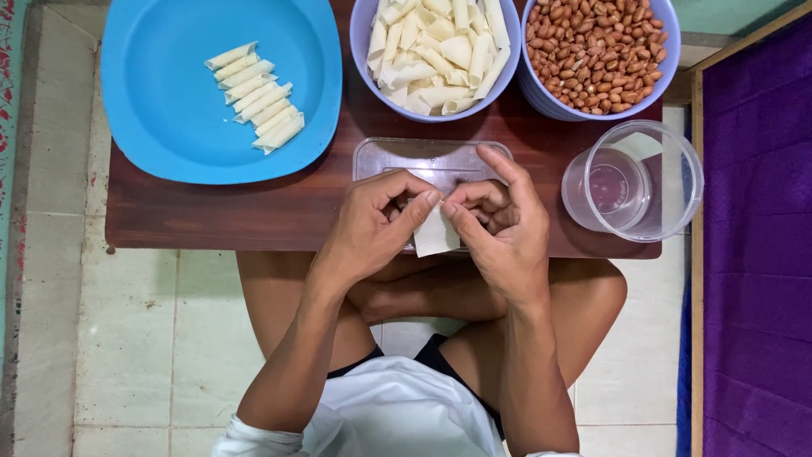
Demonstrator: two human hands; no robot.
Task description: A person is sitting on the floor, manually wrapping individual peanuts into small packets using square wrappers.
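Hands meet over the table's [211, 216] near edge: left hand [372, 224] and right hand [499, 228] both pinch one pale wrapper [436, 235] between fingertips. Eight finished rolls [255, 97] lie on the blue plate [161, 144]; the wrapper bowl [362, 42] and peanut bowl [668, 51] look full, so much seems left. Any filling inside the wrapper is hidden.
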